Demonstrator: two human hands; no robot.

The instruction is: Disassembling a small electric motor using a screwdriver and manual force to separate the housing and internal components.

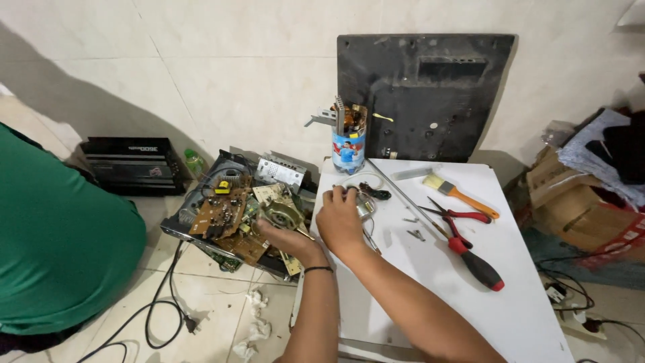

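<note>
Right fingers (334, 196) pinch a small metal part (363, 207) on the white table (510, 296); left hand (285, 235) grips a motor (282, 214) over opened boards (222, 215). Loose screws (415, 234) lie nearby; disassembly looks underway.

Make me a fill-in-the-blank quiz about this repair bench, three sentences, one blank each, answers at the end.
1. The long screwdriver on the white table has a black and ____ handle.
2. The paintbrush beside the red-handled pliers has an ____ handle.
3. The left hand rests on the pile of circuit boards while the right hand grips a small ____ part.

Missing words: red; orange; metal
</note>
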